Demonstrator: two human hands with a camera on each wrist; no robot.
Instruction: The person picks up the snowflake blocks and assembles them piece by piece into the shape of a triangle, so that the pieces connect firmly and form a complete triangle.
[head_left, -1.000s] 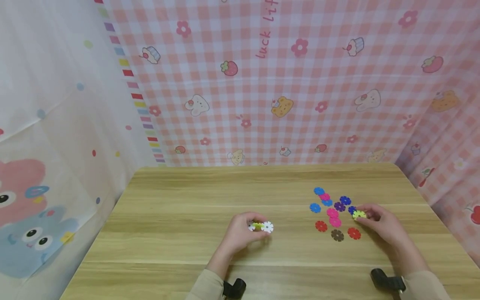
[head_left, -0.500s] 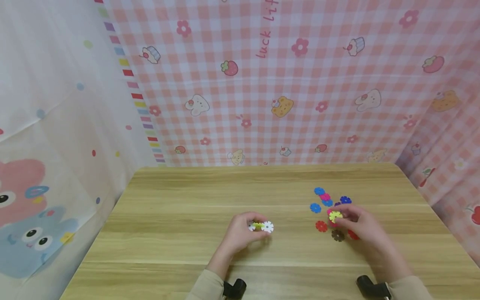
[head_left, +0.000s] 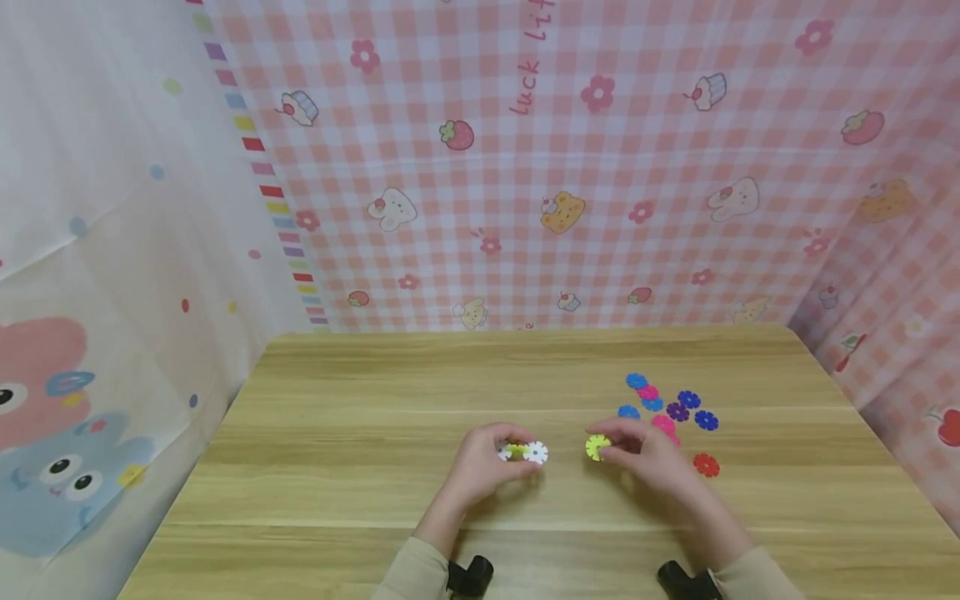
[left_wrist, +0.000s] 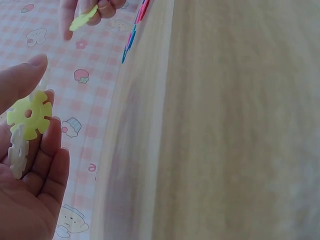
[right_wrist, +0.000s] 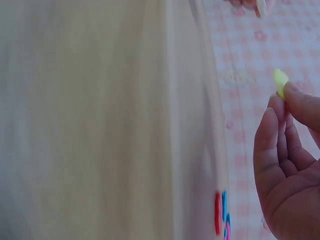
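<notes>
A person's left hand (head_left: 480,462) pinches a small joined cluster of white and yellow-green notched plastic discs (head_left: 525,452) above the wooden table (head_left: 360,467). Just right of that cluster, the right hand (head_left: 645,458) pinches a single yellow-green notched disc (head_left: 597,447) edge-on, apparently aligning its slots. Loose coloured discs (head_left: 667,408) lie further right of it.

Pink gingham backdrop (head_left: 600,167) — pink script "luck", then cut-off "Lif" — nothing else legible.
</notes>
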